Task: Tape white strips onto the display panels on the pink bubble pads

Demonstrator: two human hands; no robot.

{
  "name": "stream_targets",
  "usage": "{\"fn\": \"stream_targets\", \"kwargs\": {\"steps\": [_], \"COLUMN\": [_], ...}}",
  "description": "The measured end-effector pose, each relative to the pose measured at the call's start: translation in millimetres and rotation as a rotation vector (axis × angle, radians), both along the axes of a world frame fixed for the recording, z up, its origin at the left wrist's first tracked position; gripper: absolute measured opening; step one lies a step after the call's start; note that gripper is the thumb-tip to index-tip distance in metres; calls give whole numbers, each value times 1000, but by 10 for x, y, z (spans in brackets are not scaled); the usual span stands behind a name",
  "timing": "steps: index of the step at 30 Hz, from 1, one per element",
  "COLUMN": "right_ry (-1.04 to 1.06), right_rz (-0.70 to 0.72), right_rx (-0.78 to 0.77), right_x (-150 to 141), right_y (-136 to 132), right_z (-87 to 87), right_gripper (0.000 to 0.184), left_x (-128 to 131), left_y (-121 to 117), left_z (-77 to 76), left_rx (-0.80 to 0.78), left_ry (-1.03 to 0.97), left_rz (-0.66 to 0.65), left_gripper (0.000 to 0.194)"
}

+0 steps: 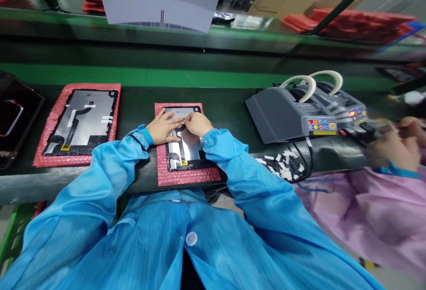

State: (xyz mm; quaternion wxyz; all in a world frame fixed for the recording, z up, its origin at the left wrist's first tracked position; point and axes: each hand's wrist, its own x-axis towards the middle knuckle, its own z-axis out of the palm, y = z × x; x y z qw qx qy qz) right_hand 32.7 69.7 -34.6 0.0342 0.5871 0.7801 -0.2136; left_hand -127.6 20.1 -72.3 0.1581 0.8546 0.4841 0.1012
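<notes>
In front of me a tablet screen panel [191, 142] lies back side up on a red bubble-wrap sheet [188, 178]. It has a silver back, a dark flex cable and a yellow-edged connector at its lower end. My left hand [163, 128] rests flat on the panel's upper left, fingers spread and holding nothing. Close beside its fingertips, my right hand [197, 124] is closed in a pinch against the panel's upper part. Whatever lies between those fingertips is too small to make out.
Another panel [88, 123] lies on red bubble wrap at left, near a dark case [16, 121]. Two grey tape dispensers [286, 112] stand right, with white tape scraps [282, 164] before them. A co-worker's hands [396, 148] are at far right. A shelf edge [253, 34] runs behind.
</notes>
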Motion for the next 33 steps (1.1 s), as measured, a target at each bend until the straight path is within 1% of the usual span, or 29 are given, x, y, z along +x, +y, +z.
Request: {"fn": "stream_targets", "kwargs": {"steps": [3,5,7,9,11,13,14,16,18,19,20,21,22,25,27,30,31,33], "right_ry": [-28,-72,-95,-26,181,484,643,916,1110,1179,1230,1272,1307,1357,1331,1260,1263,1312], "right_rz": [13,-7,-53,-120,-224,-375,-479,-741,-1008,-1114,-1187,-1224,-1225,-1162,-1159,-1157,-1145,-1128], "right_rx": [25,42,50,80,153,225,252,307,380,415,434,431,408,364,458,675,710,690], "right_x": [-5,24,126,345,701,1157,1396,1838,2181,2309,2407,2479,2526,2571,2571,2598,2614,2645], "right_y": [28,74,119,126,60,-92,-190,-382,-495,-505,-482,-434,-368,-163,-99,-133,-161,-206], "right_z": [15,48,90,114,94,32,-7,-79,-120,-125,-121,-111,-98,-75,-91,-146,-162,-175], "right_gripper": [28,29,28,25,26,32,34,38,39,38,37,35,34,29,25,23,23,24], "left_x": [-9,-17,-26,-36,-39,-40,-42,-56,-82,-95,-107,-115,-121,-120,-112,-104,-104,-105], "left_y": [0,1,7,17,23,25,26,40,70,86,99,107,111,98,84,70,68,68], "left_z": [-9,-14,-20,-27,-33,-39,-43,-58,-78,-86,-90,-89,-84,-61,-51,-57,-61,-65], "left_rx": [19,32,51,77,106,137,153,184,206,214,219,222,222,217,217,227,232,245], "left_ry": [23,43,62,74,84,96,102,109,113,115,117,119,122,125,120,110,106,92], "left_rz": [-14,-14,-13,-24,-42,-50,-48,-38,-38,-41,-44,-46,-44,-33,-28,-28,-30,-34], "left_gripper": [65,65,64,63,61,60,59,59,59,59,59,59,60,60,59,57,58,61]}}
